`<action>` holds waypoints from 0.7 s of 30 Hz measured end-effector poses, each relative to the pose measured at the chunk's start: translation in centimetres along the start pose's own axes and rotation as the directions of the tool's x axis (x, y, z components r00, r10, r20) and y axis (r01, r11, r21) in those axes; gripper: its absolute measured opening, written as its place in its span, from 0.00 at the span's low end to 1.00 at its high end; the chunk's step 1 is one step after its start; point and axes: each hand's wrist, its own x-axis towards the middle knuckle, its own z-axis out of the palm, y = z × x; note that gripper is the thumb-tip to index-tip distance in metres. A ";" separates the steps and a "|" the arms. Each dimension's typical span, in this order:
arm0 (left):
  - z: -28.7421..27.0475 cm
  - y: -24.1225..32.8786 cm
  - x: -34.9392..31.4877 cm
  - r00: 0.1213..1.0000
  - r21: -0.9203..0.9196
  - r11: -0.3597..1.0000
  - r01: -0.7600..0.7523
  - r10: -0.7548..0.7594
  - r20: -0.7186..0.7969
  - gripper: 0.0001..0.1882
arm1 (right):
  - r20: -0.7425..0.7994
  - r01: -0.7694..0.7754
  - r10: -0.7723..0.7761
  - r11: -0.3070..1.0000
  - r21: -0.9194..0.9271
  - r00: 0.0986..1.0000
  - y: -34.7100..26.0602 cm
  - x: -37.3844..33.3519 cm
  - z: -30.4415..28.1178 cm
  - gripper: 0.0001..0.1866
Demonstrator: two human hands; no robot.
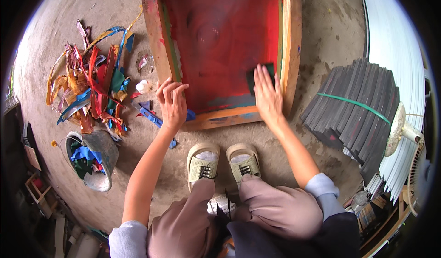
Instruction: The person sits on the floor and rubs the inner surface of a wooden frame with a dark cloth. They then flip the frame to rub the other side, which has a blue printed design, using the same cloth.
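Note:
Before my feet lies a wooden frame [291,42] around a red, paint-stained panel [220,42]. My right hand [268,92] lies flat, fingers stretched, over a small dark piece [251,80] at the panel's lower right; its material is unclear. My left hand [172,104] is at the frame's lower left corner, its fingers loosely bent and apart, with nothing visible in them. Beside it on the floor is a blue utility knife [149,116]. A small white round object [143,86] sits just above the knife.
A pile of coloured, paint-smeared strips [94,81] lies on the left. Below it a tipped bucket [106,154] holds coloured scraps. To the right are a bundle of dark slats [353,106] with a green band, white corrugated sheets [395,28] and a fan [413,171].

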 end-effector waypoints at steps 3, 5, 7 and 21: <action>-0.3 0.1 0.1 1.000 0.020 1.000 0.012 -0.012 0.000 0.24 | -0.142 -0.050 0.041 0.997 -0.065 0.989 1.1 6.8 -1.8 0.28; 0.0 0.4 0.4 1.000 0.009 1.000 0.009 -0.009 0.003 0.24 | -0.157 -0.074 0.054 0.989 -0.126 0.986 2.2 9.4 -2.5 0.27; 0.1 -0.1 0.0 1.000 0.014 1.000 0.012 -0.012 -0.006 0.24 | -0.122 -0.056 0.059 0.998 0.032 0.991 1.6 8.0 -2.4 0.28; -0.2 0.3 0.3 0.999 0.018 1.000 0.018 -0.019 0.027 0.24 | -0.243 -0.051 0.024 0.993 -0.106 0.970 2.9 13.1 -3.9 0.26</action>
